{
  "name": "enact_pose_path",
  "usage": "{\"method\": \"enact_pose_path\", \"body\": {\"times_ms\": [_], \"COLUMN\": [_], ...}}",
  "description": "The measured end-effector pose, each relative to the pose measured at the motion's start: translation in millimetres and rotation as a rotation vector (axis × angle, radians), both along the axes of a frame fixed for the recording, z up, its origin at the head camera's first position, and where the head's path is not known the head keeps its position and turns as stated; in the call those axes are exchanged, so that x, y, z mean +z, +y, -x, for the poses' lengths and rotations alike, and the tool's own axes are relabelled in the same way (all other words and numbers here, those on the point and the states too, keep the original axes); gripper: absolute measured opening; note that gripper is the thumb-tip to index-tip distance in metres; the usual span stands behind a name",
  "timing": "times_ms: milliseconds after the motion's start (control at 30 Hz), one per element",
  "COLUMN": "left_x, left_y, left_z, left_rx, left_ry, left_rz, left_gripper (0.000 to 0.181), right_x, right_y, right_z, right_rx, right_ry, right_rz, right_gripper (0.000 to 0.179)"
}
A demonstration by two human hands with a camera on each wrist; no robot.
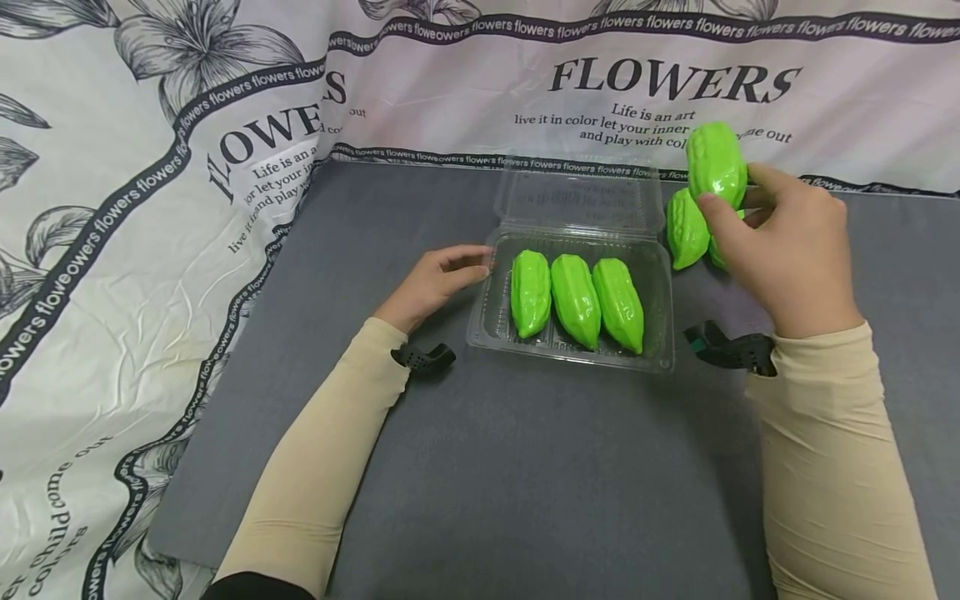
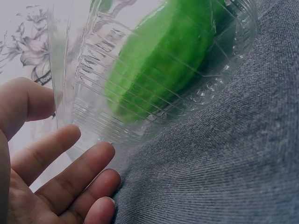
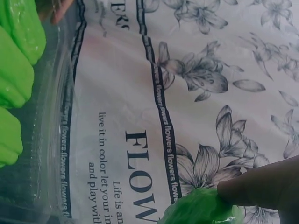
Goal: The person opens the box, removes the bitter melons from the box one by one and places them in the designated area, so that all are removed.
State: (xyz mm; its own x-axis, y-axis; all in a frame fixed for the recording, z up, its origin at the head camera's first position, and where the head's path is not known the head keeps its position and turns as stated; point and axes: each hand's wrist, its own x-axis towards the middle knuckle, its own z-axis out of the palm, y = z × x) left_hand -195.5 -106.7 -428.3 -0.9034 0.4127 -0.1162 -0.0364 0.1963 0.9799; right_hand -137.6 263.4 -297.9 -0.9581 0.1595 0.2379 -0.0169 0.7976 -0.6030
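My right hand point(image 1: 795, 242) grips a glossy green bitter melon point(image 1: 716, 162), ridged and toy-like, between thumb and fingers, raised above the table. In the right wrist view only part of this melon point(image 3: 201, 207) shows, at the bottom edge. Two more melons point(image 1: 686, 229) lie beneath it, one mostly hidden by the hand. Three melons point(image 1: 576, 300) lie side by side in a clear plastic clamshell box point(image 1: 570, 357), whose lid point(image 1: 585, 196) stands raised at the back. My left hand point(image 1: 435, 283) touches the box's left edge with its fingers extended and apart.
The box stands on a dark grey table point(image 1: 525, 467). A white cloth point(image 1: 637, 100) printed with flowers and lettering hangs behind it and runs down the left side. Each wrist wears a black strap point(image 1: 423, 358).
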Motion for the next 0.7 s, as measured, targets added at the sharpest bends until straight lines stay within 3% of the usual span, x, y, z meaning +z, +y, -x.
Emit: {"method": "enact_pose_path", "body": {"times_ms": [700], "left_x": [0.8], "left_y": [0.2], "left_z": [-0.2], "left_rx": [-0.008], "left_ry": [0.001], "left_rz": [-0.013], "left_gripper": [0.044], "right_x": [-5.8], "right_y": [45.6], "right_z": [16.5], "right_rx": [-0.135], "right_ry": [-0.098], "right_rz": [0.026], "right_gripper": [0.058]}}
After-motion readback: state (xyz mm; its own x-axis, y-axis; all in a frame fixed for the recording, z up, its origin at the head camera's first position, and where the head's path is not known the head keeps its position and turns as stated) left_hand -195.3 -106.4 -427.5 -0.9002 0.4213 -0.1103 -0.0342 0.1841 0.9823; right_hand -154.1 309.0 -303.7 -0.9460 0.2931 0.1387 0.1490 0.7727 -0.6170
